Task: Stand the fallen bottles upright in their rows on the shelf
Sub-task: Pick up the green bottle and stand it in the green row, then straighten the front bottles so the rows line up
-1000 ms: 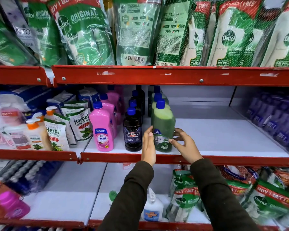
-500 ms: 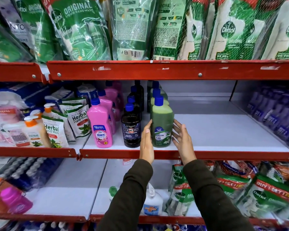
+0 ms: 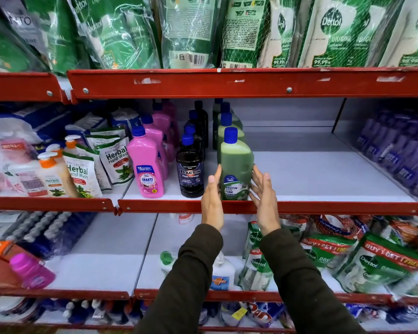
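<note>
head view: the green bottle stands upright at the shelf's front edge, centre of frame, heading its row. nearly full, rigid plastic, likely heavy and smooth, so best held around the waist. left hand and right hand flank it, fingers spread, barely touching. visible rows: about four green, four black, three pink bottles.

Right of the green bottle the shelf lies open up to seemingly purple bottles; black bottle crowds its left.
</note>
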`<state>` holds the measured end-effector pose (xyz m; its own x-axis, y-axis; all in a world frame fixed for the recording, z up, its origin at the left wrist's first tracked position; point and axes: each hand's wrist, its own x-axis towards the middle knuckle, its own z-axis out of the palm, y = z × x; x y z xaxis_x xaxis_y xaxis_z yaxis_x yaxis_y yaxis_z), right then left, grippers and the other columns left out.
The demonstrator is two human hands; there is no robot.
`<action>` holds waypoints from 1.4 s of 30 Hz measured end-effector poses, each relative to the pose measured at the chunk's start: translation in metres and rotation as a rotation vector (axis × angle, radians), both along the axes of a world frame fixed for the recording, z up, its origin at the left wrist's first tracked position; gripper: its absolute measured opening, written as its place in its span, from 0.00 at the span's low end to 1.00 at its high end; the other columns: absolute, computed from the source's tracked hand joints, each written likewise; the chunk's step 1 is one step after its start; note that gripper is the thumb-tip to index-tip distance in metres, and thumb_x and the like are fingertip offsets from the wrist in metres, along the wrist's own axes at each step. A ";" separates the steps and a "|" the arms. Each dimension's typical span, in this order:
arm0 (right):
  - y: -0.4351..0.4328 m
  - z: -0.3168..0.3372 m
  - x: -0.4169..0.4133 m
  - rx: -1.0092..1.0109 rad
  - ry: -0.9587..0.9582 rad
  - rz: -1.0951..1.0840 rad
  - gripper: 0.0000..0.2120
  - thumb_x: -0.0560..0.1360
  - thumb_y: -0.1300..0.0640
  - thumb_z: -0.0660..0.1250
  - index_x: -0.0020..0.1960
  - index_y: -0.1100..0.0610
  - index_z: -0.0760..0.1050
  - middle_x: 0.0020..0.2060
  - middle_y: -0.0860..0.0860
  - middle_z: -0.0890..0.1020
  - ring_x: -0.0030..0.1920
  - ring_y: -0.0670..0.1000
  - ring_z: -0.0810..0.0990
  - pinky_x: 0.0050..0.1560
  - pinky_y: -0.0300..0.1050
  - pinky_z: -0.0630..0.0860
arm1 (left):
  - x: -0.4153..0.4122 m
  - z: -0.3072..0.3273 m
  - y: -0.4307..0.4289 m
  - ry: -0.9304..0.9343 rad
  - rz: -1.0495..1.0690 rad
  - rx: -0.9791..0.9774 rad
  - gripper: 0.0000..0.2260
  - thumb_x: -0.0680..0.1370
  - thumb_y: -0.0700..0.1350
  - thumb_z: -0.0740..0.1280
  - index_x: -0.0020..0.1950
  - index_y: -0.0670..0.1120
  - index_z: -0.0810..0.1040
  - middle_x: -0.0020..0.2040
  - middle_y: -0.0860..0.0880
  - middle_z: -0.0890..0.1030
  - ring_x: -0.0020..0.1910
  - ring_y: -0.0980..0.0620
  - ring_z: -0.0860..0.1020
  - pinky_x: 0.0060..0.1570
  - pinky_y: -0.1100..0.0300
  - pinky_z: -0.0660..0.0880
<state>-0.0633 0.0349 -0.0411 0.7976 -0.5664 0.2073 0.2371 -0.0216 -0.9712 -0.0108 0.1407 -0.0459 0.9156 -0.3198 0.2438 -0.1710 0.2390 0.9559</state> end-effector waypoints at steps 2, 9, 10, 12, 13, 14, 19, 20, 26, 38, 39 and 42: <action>-0.003 0.006 -0.001 0.008 0.013 0.017 0.29 0.81 0.36 0.44 0.76 0.46 0.66 0.73 0.49 0.72 0.72 0.48 0.71 0.71 0.45 0.66 | 0.001 0.003 0.002 0.007 -0.035 0.013 0.29 0.71 0.76 0.48 0.69 0.70 0.68 0.77 0.53 0.68 0.77 0.54 0.65 0.79 0.46 0.57; 0.030 -0.007 -0.003 -0.176 -0.290 -0.383 0.23 0.80 0.43 0.51 0.65 0.53 0.77 0.62 0.51 0.75 0.66 0.50 0.75 0.68 0.58 0.72 | 0.005 -0.008 0.023 -0.081 0.115 -0.056 0.26 0.78 0.66 0.48 0.74 0.62 0.67 0.75 0.57 0.70 0.76 0.58 0.66 0.79 0.50 0.57; 0.043 -0.007 -0.002 -0.230 -0.332 -0.382 0.22 0.81 0.46 0.51 0.63 0.55 0.77 0.60 0.52 0.75 0.63 0.50 0.76 0.66 0.57 0.74 | 0.008 -0.009 0.029 -0.101 0.188 -0.082 0.26 0.79 0.63 0.49 0.74 0.59 0.67 0.74 0.56 0.70 0.75 0.58 0.67 0.78 0.51 0.59; 0.070 -0.006 0.003 -0.331 -0.353 -0.274 0.21 0.81 0.48 0.51 0.63 0.54 0.77 0.60 0.52 0.77 0.63 0.49 0.76 0.65 0.53 0.74 | 0.015 -0.008 0.041 -0.121 0.307 -0.128 0.26 0.80 0.60 0.49 0.76 0.54 0.66 0.75 0.55 0.69 0.75 0.58 0.66 0.77 0.55 0.60; 0.083 -0.007 0.008 -0.353 -0.338 -0.185 0.21 0.81 0.48 0.51 0.66 0.54 0.76 0.63 0.51 0.77 0.66 0.49 0.75 0.67 0.51 0.73 | 0.020 -0.006 0.047 -0.117 0.339 -0.142 0.27 0.80 0.60 0.49 0.76 0.53 0.65 0.76 0.55 0.68 0.76 0.59 0.65 0.76 0.57 0.59; 0.095 -0.005 0.015 -0.331 -0.297 -0.088 0.22 0.81 0.47 0.51 0.70 0.53 0.73 0.68 0.48 0.75 0.70 0.47 0.73 0.71 0.48 0.70 | 0.026 -0.004 0.052 -0.106 0.350 -0.144 0.27 0.80 0.61 0.48 0.77 0.53 0.63 0.77 0.55 0.65 0.77 0.59 0.63 0.76 0.59 0.58; 0.118 0.005 0.069 0.019 -0.024 0.109 0.43 0.72 0.24 0.51 0.80 0.47 0.54 0.80 0.43 0.57 0.78 0.36 0.56 0.80 0.43 0.51 | 0.058 0.012 0.071 0.057 0.165 -0.084 0.29 0.81 0.63 0.46 0.80 0.53 0.57 0.80 0.54 0.59 0.79 0.58 0.57 0.75 0.59 0.54; 0.115 0.006 0.079 0.075 -0.008 0.121 0.46 0.71 0.23 0.52 0.80 0.48 0.54 0.80 0.45 0.58 0.78 0.40 0.58 0.81 0.47 0.53 | 0.064 0.014 0.073 0.096 0.109 -0.094 0.29 0.82 0.63 0.45 0.80 0.52 0.58 0.80 0.53 0.61 0.79 0.55 0.59 0.74 0.59 0.56; 0.107 0.004 0.087 0.107 -0.087 0.125 0.19 0.85 0.47 0.44 0.71 0.46 0.65 0.61 0.39 0.77 0.53 0.26 0.78 0.50 0.22 0.73 | 0.073 0.019 0.085 0.109 -0.033 -0.002 0.28 0.82 0.60 0.39 0.75 0.53 0.65 0.71 0.53 0.72 0.66 0.59 0.73 0.58 0.74 0.71; 0.109 0.003 0.067 0.059 -0.058 0.106 0.20 0.84 0.43 0.44 0.74 0.41 0.61 0.62 0.31 0.73 0.59 0.24 0.73 0.58 0.21 0.69 | 0.061 0.010 0.090 0.069 -0.021 -0.013 0.43 0.68 0.79 0.49 0.76 0.55 0.66 0.76 0.54 0.70 0.76 0.56 0.66 0.78 0.47 0.59; 0.107 0.004 0.067 0.049 -0.046 0.106 0.20 0.84 0.42 0.44 0.73 0.42 0.61 0.64 0.33 0.74 0.61 0.26 0.73 0.59 0.22 0.68 | 0.062 0.010 0.090 0.061 -0.015 -0.008 0.43 0.69 0.79 0.49 0.76 0.56 0.66 0.76 0.54 0.70 0.76 0.56 0.66 0.78 0.47 0.59; 0.119 -0.001 0.064 0.032 -0.090 -0.029 0.32 0.78 0.35 0.50 0.78 0.47 0.60 0.77 0.44 0.67 0.76 0.42 0.65 0.76 0.39 0.61 | 0.064 0.004 0.100 0.013 0.020 0.001 0.36 0.73 0.75 0.47 0.76 0.58 0.66 0.77 0.55 0.68 0.77 0.58 0.64 0.79 0.49 0.57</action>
<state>0.0008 0.1541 -0.0425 0.7596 -0.5967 0.2586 0.3229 0.0009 -0.9464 0.0537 0.2410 -0.0422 0.9249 -0.3017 0.2313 -0.1632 0.2344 0.9583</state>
